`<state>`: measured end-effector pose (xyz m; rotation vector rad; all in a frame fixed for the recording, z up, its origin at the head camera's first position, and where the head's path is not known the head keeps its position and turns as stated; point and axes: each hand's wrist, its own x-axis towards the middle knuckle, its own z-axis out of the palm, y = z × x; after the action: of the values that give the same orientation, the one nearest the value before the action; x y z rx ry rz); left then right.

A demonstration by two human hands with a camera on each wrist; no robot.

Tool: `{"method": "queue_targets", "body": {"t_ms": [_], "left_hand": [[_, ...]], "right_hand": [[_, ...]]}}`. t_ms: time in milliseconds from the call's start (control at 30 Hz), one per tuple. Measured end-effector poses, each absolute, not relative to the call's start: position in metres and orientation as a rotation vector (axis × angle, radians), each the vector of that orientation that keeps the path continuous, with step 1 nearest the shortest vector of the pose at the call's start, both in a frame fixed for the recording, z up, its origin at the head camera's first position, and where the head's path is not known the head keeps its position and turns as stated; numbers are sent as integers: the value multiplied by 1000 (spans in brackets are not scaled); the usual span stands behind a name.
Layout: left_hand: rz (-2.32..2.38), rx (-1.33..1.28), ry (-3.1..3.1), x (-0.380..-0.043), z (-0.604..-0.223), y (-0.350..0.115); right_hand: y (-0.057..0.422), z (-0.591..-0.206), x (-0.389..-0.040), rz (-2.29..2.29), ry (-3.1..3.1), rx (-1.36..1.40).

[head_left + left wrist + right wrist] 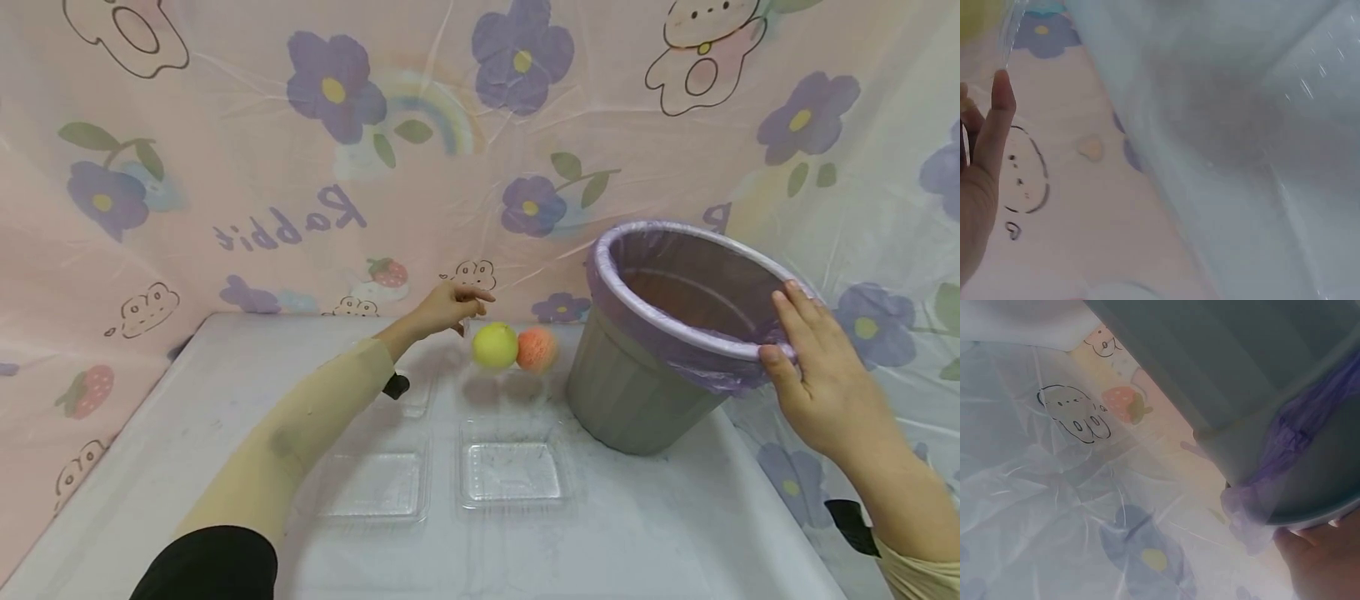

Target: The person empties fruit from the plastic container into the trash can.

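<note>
My left hand point(447, 308) reaches over the far part of the table and pinches the edge of a clear plastic box point(1011, 37). The box is hard to make out in the head view. A yellow-green ball-shaped fruit point(495, 346) and an orange ball-shaped one point(537, 348) appear in it, raised above their shadows. In the left wrist view, yellow shows behind the plastic, beside my fingertips. On the right, my right hand point(836, 387) grips the rim of a grey trash bin point(637, 383), thumb on the near side. A purple liner bag point(705, 362) folds over its rim.
Two clear plastic boxes stand on the white-covered table, one at left point(375, 487) and another in the middle point(513, 475). A further clear box point(416, 400) is partly hidden by the left forearm. A patterned curtain point(420, 192) hangs behind the table.
</note>
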<state>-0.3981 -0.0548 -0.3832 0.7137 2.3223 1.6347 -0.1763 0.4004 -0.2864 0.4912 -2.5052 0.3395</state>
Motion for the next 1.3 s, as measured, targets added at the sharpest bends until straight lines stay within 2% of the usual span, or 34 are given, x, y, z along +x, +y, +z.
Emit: {"method": "queue_targets", "body": {"t_ms": [667,1300], "left_hand": [[2063,498,2335,-370,-332,-62],[2333,510,2334,-351,-257,-77]], "right_hand": [[399,-286,-175,352,-2518,481],[400,-286,-176,349,-2510,480]]}}
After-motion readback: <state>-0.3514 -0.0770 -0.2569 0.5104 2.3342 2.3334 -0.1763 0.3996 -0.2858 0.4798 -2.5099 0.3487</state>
